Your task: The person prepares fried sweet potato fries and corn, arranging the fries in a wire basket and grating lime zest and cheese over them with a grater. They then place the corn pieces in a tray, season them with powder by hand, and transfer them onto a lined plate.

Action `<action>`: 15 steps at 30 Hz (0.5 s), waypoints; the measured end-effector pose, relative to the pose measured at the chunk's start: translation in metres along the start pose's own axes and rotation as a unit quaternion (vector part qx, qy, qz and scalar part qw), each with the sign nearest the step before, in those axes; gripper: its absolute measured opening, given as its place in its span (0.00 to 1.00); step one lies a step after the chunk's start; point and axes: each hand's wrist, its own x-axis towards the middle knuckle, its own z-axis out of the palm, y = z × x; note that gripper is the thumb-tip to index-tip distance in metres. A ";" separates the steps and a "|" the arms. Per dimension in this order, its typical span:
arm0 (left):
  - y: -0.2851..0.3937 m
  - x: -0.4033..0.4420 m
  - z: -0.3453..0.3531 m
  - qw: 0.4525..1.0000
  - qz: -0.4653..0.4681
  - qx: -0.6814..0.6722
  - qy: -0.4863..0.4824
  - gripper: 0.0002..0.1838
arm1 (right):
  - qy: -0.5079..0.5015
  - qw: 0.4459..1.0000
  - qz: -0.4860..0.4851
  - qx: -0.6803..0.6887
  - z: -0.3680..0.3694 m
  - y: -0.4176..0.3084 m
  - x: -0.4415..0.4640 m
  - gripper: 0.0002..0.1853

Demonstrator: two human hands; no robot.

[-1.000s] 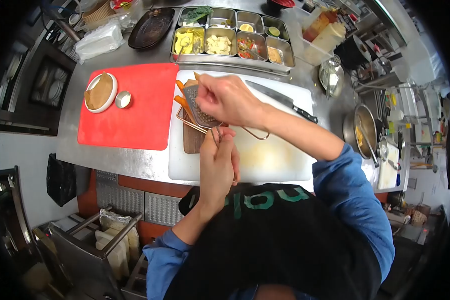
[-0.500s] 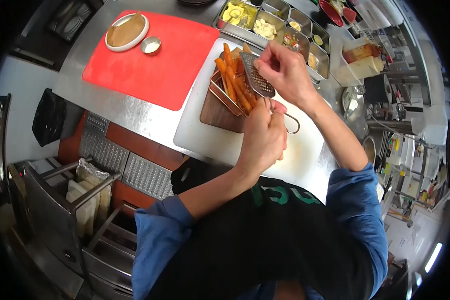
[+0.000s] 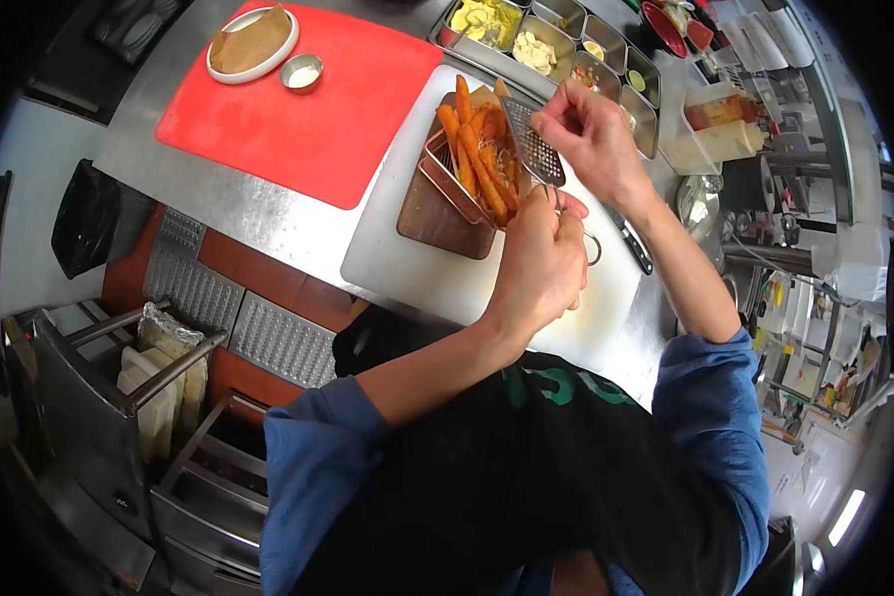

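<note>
My left hand (image 3: pixel 543 260) is closed on the handle of a metal grater (image 3: pixel 534 141), which tilts over the right side of a wire basket (image 3: pixel 451 182). Orange fries (image 3: pixel 478 159) fill the basket, with thin pale shreds on them. The basket rests on a brown wooden board (image 3: pixel 429 226), on top of a white cutting board (image 3: pixel 387 246). At the grater's upper face, my right hand (image 3: pixel 591 139) is closed, fingertips pinched together; what they hold is too small to make out.
A red cutting board (image 3: pixel 298 129) carries a white dish (image 3: pixel 286 47) with brown paper and a small metal cup (image 3: pixel 301 83). Metal food pans (image 3: pixel 546 48) stand at the back. A knife (image 3: pixel 634 241) lies right of my hands.
The view has turned and shifted, bringing the fries into fuller sight. My right hand has moved along the grater, and my left hand keeps its hold on the handle.
</note>
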 end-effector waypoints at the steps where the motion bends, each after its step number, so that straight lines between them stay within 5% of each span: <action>1: 0.001 0.003 0.000 1.000 -0.002 -0.001 0.006 0.09 | -0.010 1.000 -0.012 0.017 0.000 -0.006 -0.007 0.09; 15: 0.005 0.003 0.000 1.000 0.001 0.008 0.008 0.09 | 0.006 0.997 -0.034 0.064 0.003 0.005 0.000 0.07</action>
